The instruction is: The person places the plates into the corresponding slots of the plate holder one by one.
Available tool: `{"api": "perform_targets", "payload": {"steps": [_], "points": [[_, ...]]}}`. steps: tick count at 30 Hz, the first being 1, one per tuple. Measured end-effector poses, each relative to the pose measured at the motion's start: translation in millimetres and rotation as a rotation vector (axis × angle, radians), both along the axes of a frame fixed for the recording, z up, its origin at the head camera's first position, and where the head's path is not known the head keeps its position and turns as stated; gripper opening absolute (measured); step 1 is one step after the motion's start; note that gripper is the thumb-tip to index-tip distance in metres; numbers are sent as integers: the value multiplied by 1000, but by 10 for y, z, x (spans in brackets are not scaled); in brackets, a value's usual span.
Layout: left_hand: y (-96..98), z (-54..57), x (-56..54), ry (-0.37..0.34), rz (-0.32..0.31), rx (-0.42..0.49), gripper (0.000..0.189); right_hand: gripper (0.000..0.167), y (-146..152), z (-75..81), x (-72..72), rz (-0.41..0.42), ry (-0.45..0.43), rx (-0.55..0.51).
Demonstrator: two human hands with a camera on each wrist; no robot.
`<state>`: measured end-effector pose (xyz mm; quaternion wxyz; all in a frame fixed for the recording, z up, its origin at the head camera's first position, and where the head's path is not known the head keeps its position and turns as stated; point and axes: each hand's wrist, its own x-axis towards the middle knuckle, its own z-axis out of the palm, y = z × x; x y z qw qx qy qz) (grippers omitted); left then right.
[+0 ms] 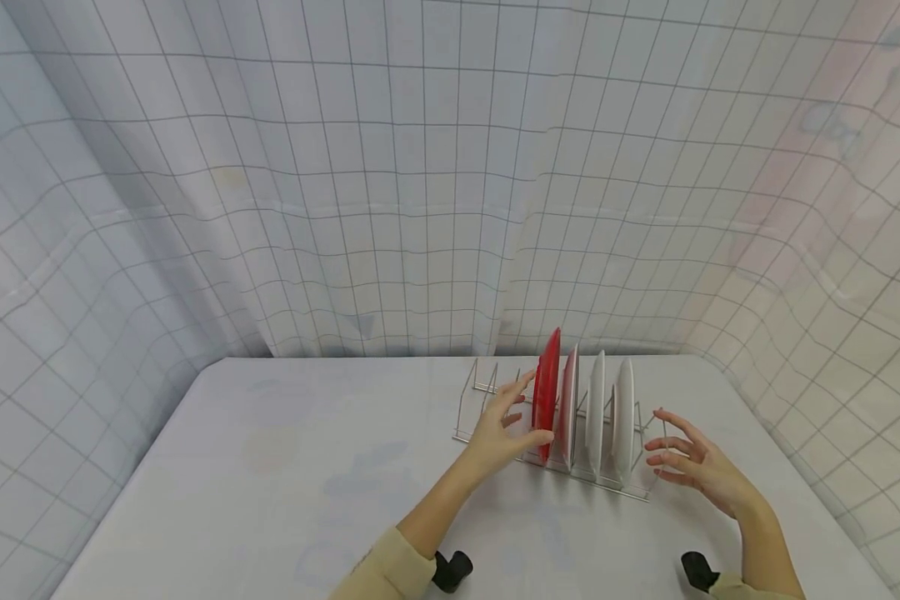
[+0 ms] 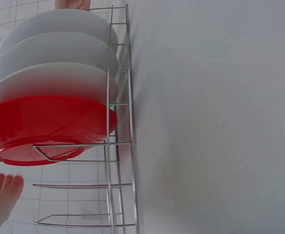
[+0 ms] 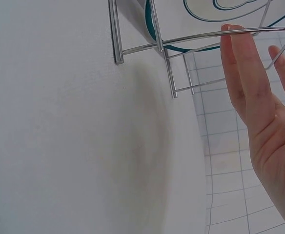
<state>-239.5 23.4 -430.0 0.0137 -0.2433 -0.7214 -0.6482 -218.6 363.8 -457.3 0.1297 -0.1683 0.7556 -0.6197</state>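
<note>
A metal wire dish rack [image 2: 133, 168] holds several plates upright on edge. A glossy red plate [image 1: 547, 400] stands leftmost among them; its underside with a foot ring faces left. My left hand [image 1: 495, 435] is spread beside that red plate, holding nothing. In the left wrist view its fingertips are slightly apart from the plate; whether the thumb touches it, I cannot tell. White plates [image 1: 596, 417] stand to the right of the red one. At the rack's right end, my right hand [image 1: 701, 468] has loosely bent fingers, with fingertips touching the end wire.
The rack sits on a white-covered table [image 1: 270, 475], with wire slots left of the red plate. A plate with a teal rim and swirl lines [image 3: 174, 17] shows through the rack's end. Grid-patterned white curtains [image 1: 390, 183] surround the table's back and sides.
</note>
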Motion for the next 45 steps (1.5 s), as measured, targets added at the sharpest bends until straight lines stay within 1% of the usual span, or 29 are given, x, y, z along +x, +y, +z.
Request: {"api": "perform_targets", "payload": {"steps": [2, 4, 6, 8, 11, 13, 15, 18, 20, 22, 25, 27, 30, 34, 36, 40, 45], "points": [[-34, -67, 36, 45, 85, 30, 73, 58, -4, 1, 2, -1, 2, 4], [-66, -146, 72, 83, 189, 59, 71, 58, -3, -1, 2, 0, 7, 9], [-94, -229, 102, 99, 289, 74, 70, 58, 4, -2, 1, 3, 18, 18], [-118, -309, 118, 103, 365, 81, 71, 58, 21, -4, -7, 8, 44, 36], [-152, -392, 130, 71, 432, 86, 74, 60, 52, -2, -29, -1, 98, 76], [-168, -428, 132, 31, 454, 89, 76, 61, 81, -1, -54, -26, 142, 111], [-182, -448, 133, -19, 461, 91, 78, 61, 114, -2, -82, -63, 180, 145], [-192, -470, 135, -78, 465, 86, 81, 58, 165, -7, -131, -104, 227, 192], [-196, -482, 135, -91, 464, 79, 83, 55, 182, -14, -173, -100, 247, 204], [-198, -494, 131, -93, 464, 78, 84, 52, 184, -20, -217, -74, 255, 203], [-197, -507, 121, -91, 460, 88, 83, 50, 177, -31, -273, -19, 256, 172], [-198, -504, 114, -95, 452, 103, 82, 49, 170, -37, -291, 3, 250, 153], [-225, -442, 110, -107, 427, 141, 81, 48, 145, -47, -289, 3, 242, 137], [-326, -299, 88, -121, 354, 183, 79, 46, 71, -55, -218, -47, 248, 143], [-400, -263, 43, -120, 305, 176, 79, 45, 10, -51, -157, -79, 253, 135], [-558, -278, -132, -108, 216, 137, 76, 45, -159, -16, 2, -167, 217, 121], [-721, -278, -367, -129, 120, 110, 75, 46, -416, 37, 212, -299, 152, 189]]}}
